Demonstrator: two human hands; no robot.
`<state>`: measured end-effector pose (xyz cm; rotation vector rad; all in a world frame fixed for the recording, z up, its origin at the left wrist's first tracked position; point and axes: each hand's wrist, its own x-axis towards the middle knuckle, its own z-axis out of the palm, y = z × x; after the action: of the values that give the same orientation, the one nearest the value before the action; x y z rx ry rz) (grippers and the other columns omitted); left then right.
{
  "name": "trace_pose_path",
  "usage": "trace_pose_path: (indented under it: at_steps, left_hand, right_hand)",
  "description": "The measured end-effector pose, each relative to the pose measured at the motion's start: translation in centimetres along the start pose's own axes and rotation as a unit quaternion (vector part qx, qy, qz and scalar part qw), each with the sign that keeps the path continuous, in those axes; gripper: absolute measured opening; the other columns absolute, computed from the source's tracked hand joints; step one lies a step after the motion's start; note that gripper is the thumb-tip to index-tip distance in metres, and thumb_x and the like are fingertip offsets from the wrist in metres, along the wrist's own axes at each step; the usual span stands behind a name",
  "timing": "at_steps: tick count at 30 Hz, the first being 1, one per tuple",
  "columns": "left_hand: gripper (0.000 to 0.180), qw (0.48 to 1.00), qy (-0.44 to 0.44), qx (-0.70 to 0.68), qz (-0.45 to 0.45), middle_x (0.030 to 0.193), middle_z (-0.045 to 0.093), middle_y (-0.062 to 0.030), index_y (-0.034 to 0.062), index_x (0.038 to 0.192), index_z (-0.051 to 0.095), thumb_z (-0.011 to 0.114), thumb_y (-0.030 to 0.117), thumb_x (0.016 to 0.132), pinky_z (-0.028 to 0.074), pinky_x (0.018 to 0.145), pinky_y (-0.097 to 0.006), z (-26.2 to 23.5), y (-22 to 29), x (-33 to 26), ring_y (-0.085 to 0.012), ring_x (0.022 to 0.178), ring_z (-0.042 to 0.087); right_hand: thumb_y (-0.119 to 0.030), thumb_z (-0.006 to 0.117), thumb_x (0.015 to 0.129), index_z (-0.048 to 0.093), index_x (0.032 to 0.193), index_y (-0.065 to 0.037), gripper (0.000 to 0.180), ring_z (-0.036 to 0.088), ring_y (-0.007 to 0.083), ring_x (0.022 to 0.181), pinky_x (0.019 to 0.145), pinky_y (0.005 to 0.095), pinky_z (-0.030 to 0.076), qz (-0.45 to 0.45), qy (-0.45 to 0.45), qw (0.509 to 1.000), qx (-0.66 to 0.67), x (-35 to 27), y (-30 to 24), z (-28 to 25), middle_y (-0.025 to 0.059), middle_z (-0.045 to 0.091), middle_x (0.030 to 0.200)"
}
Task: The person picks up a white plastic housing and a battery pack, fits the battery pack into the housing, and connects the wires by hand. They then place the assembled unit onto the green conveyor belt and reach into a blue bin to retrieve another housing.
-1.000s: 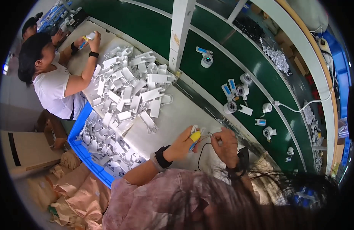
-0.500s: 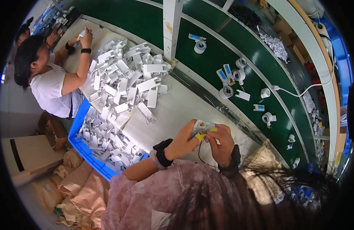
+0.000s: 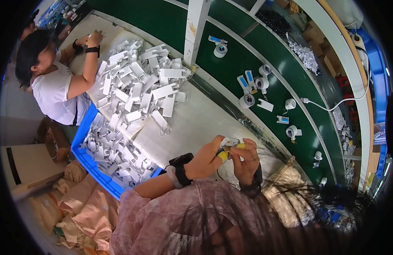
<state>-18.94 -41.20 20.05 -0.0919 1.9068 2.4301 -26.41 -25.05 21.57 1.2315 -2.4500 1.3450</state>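
Observation:
Before my chest, over the near part of the pale worktop (image 3: 179,136), my two hands meet at a small white plastic part (image 3: 230,141). My left hand (image 3: 205,160) is closed round the left side of it. My right hand (image 3: 246,163) pinches at its right side, thumb and fingers together. Yellow covers appear at the left thumb tip and on a right finger. The part's underside is hidden by my fingers. To the left of my hands lies a large heap of white plastic housings (image 3: 137,85).
A blue crate (image 3: 88,168) of similar housings stands left. A co-worker (image 3: 56,80) handles something small at the far left. The green conveyor (image 3: 230,80) carries round white devices (image 3: 247,100) beyond a white post (image 3: 195,34). Brown paper (image 3: 92,208) lies at lower left.
The white part has tilted slightly in my fingers, both hands still on it. The co-worker's hands have drawn closer together. The whole view has shifted a little.

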Motion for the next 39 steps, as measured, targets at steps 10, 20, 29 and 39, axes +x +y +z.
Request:
trace_pose_path:
  at_steps: [10, 20, 29, 39]
  left_hand:
    - [0.045, 0.992, 0.007, 0.072, 0.102, 0.102, 0.057, -0.0188, -0.0003, 0.13, 0.035, 0.052, 0.015, 0.092, 0.046, 0.078, -0.035, 0.0, -0.5, -0.1, -0.0317, 0.088, 0.057]
    - [0.042, 0.99, 0.005, 0.118, 0.079, 0.109, 0.058, -0.0203, -0.0001, 0.133, 0.035, 0.046, 0.01, 0.094, 0.047, 0.081, -0.037, 0.2, -1.0, -0.2, -0.0341, 0.095, 0.062]
    - [0.048, 0.984, -0.031, 0.169, 0.038, 0.112, 0.057, -0.0251, 0.0001, 0.136, 0.031, 0.05, 0.014, 0.094, 0.047, 0.081, -0.041, -0.1, -0.4, 0.1, -0.0444, 0.098, 0.057]
    - [0.054, 0.991, -0.018, 0.12, 0.057, 0.122, 0.051, -0.0282, -0.0021, 0.139, 0.028, 0.053, 0.015, 0.093, 0.047, 0.086, -0.043, 1.0, -1.9, 0.2, -0.0446, 0.104, 0.055]
  right_hand:
    - [0.003, 0.073, 0.074, 0.067, 0.092, -0.007, 0.022, 0.059, 0.0255, 0.084, 0.093, 0.0429, 0.043, 0.002, 0.034, 0.999, 0.006, 0.3, -0.9, 0.4, 0.0058, 0.062, 0.084]
    - [0.005, 0.071, 0.074, 0.066, 0.091, -0.007, 0.021, 0.059, 0.0239, 0.08, 0.094, 0.0429, 0.043, -0.01, 0.009, 1.0, 0.014, 0.1, -0.1, -0.1, 0.006, 0.062, 0.082]
    - [0.006, 0.069, 0.075, 0.065, 0.092, -0.006, 0.021, 0.058, 0.0209, 0.075, 0.096, 0.0438, 0.041, -0.007, 0.005, 1.0, 0.025, 0.1, -0.1, -0.1, 0.0038, 0.06, 0.077]
    - [0.005, 0.07, 0.073, 0.064, 0.092, -0.006, 0.023, 0.056, 0.0282, 0.087, 0.092, 0.0453, 0.043, -0.009, -0.036, 0.998, 0.051, -0.3, 0.9, -1.0, 0.0067, 0.058, 0.084]
